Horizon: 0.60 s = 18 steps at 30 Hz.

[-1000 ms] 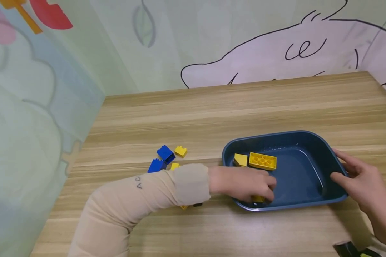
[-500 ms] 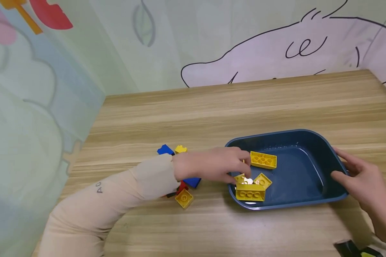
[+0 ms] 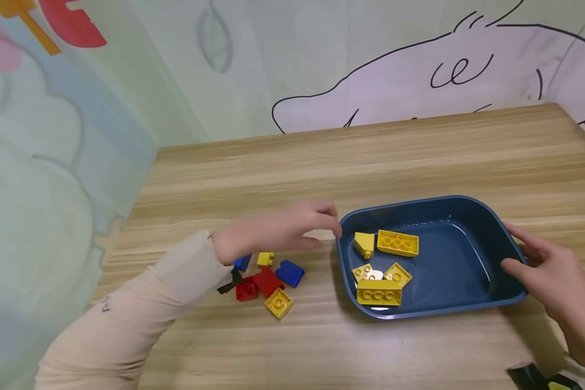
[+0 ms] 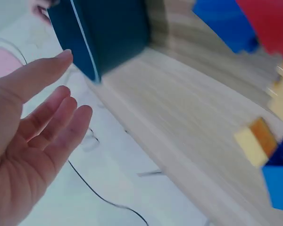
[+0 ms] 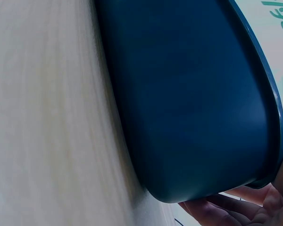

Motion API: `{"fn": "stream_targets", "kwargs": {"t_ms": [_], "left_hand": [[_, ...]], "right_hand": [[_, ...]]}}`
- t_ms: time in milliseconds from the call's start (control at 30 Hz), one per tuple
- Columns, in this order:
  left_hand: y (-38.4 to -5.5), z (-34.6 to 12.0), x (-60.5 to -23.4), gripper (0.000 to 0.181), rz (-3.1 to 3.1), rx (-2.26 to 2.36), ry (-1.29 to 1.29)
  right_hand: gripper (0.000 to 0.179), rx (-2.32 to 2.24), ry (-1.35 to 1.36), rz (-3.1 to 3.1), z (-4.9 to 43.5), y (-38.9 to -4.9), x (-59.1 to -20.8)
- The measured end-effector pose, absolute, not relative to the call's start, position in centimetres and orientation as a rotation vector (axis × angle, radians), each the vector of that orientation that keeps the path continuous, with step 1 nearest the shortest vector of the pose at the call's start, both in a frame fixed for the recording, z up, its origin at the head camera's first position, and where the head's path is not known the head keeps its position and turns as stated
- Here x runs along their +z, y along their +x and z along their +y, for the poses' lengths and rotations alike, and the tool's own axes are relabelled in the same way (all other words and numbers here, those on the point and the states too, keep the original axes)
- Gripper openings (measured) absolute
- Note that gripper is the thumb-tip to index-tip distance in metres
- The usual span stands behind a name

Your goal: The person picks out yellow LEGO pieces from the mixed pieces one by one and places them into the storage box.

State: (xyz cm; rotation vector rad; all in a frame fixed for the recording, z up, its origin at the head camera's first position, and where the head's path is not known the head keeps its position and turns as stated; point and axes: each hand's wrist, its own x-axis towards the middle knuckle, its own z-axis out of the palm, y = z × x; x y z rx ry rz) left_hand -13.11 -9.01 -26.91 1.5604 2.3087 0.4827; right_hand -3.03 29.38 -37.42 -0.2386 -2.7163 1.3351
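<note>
Blue tub (image 3: 448,260) (bricks (image 3: 398,244) inside); right hand (image 3: 546,273) grips it.

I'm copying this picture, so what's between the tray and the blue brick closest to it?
Just bare wooden table lies between that blue brick and the tray in the head view.

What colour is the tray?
Dark blue; the tray shows best in the head view.

Likely playroom: cartoon figure (image 3: 429,89) on wall (image 3: 283,38), two o'clock; red shape (image 3: 73,24), ten o'clock; toy bricks (image 3: 268,280) on table (image 3: 317,173), six o'clock.
</note>
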Motion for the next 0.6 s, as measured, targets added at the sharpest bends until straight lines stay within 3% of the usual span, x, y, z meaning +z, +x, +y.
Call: {"fn": "stream_targets", "kwargs": {"t_ms": [600], "left_hand": [[-16.3, -14.7, -31.4, 0.025, 2.481, 0.355, 1.151]], "right_hand": [[0.06, 1.324, -0.238, -2.731, 29.3, -3.0, -37.3]]}}
